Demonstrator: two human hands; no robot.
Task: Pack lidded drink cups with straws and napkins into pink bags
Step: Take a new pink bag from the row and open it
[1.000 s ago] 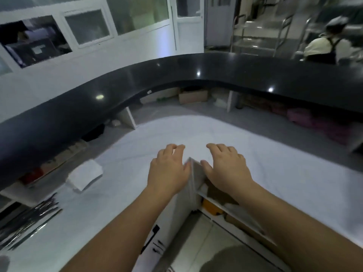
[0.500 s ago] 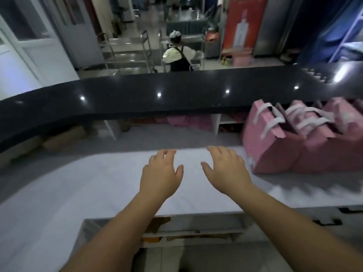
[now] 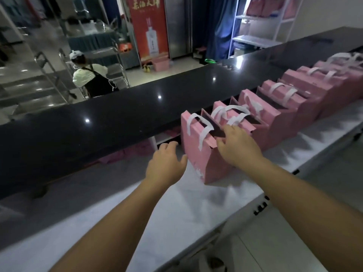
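Head view is showing a row of pink bags point(image 3: 275, 107) standing upright along the white counter point(image 3: 176, 209), just below the raised black ledge point(image 3: 98, 122), their white handles sticking up. The right hand point(image 3: 238, 147) is lying on the top edge of the nearest bag point(image 3: 198, 154), fingers loosely spread at its opening and not plainly gripping. The left hand point(image 3: 167, 165) is hovering just beside that bag's left side, fingers apart and holding nothing.
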